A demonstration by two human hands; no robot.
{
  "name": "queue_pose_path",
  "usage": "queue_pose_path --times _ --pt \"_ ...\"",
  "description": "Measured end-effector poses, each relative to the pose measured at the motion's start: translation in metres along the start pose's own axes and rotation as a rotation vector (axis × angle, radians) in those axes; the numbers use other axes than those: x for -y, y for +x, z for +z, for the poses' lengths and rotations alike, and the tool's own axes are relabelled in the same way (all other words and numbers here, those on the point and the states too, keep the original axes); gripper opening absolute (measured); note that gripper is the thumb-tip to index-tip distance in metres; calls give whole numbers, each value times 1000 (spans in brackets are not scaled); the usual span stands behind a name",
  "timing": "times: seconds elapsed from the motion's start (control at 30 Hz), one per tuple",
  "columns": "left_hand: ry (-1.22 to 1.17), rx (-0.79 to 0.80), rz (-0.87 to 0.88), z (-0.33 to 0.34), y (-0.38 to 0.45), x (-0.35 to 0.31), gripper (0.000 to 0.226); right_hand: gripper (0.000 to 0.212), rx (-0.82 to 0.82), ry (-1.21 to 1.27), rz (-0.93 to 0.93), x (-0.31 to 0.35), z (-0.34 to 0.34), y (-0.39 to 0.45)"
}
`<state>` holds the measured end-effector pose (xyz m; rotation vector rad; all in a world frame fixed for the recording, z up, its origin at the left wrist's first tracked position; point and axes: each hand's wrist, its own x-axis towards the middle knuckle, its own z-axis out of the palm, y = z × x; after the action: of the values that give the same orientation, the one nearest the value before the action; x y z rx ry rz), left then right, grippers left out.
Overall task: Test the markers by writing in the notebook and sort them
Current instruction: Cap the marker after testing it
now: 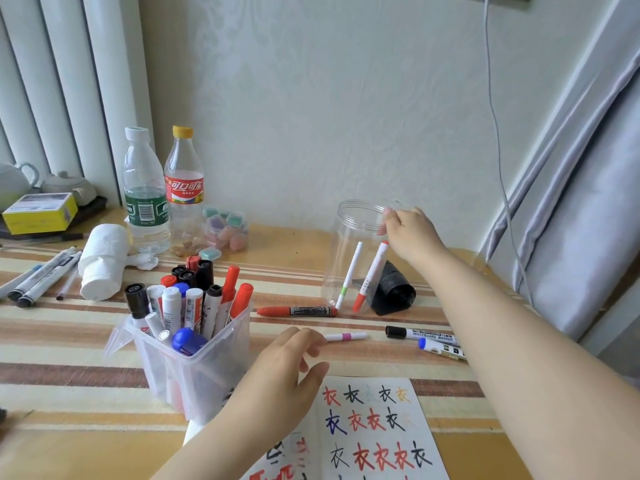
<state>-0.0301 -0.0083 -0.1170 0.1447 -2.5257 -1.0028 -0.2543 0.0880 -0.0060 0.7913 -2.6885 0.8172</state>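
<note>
My right hand point(410, 233) pinches the clear jar point(353, 254) rim; left hand point(291, 362) hovers relaxed, holding nothing. Two markers jarred, a full tub point(194, 355) left, I judge.

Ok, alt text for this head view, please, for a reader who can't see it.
The right hand grips the rim of a clear plastic jar holding two thin pens, while the left hand reaches toward a pink-banded pen on the striped tablecloth. A tub of markers stands left of the open notebook.
</note>
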Motion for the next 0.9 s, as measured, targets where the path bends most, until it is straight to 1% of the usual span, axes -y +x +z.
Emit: queue_pose_path --times 0.07,0.17,0.23,0.33,0.4,0.47,0.53,0.63,0.77,0.83,0.9 --pt "2 4 3 0 -1 0 21 50 -15 64 17 -4 -3 -4" --pt "11 11 13 0 -2 -3 21 39 -88 180 2 -17 -13 -17" --pt "14 15 15 0 -2 -5 23 30 -92 173 14 -33 -21 -37" --pt "17 37 25 4 -2 -12 28 15 36 8 63 -71 -20 -80" --pt "16 62 30 9 -3 -19 29 10 124 -91 108 -99 -13 -107" --pt "18 73 35 14 -5 -25 29 13 199 -183 142 -124 -6 -126" --pt "17 84 37 18 -8 -31 28 20 234 -241 146 -140 -2 -138" --pt "24 102 44 23 -11 -37 28 26 214 -276 139 -148 0 -142" --pt "48 107 42 25 -15 -42 26 25 237 -361 110 -144 1 -141" --pt "57 105 39 24 -17 -43 26 23 198 -302 80 -133 1 -143" --pt "63 93 34 23 -17 -46 27 19 109 -52 112 -110 -3 -148"
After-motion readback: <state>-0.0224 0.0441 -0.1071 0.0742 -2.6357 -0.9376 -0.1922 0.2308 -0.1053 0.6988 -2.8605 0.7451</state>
